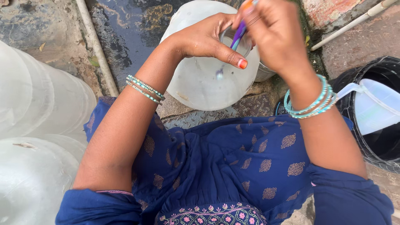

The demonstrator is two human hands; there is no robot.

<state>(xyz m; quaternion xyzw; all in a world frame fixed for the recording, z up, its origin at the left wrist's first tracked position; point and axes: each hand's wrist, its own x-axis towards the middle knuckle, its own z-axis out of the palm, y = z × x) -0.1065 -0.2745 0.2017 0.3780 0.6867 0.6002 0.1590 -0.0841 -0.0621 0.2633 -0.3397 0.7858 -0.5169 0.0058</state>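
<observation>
A large translucent white water jar (200, 83) stands on the ground in front of me, seen from above. My left hand (206, 39) wraps around the rim of its mouth, thumb across the front. My right hand (273, 35) is above the mouth and grips a thin brush (238, 36) with a purple and orange handle. The brush goes down through the mouth, and its lower end shows faintly inside the jar. Bangles sit on both wrists.
Two more big translucent jars (37, 100) stand at my left. At the right a black bucket (385, 71) holds a white jug (377, 108). A white pipe (96, 46) runs along the wet, dark ground behind. A small metal pot edge (263, 74) shows behind the jar.
</observation>
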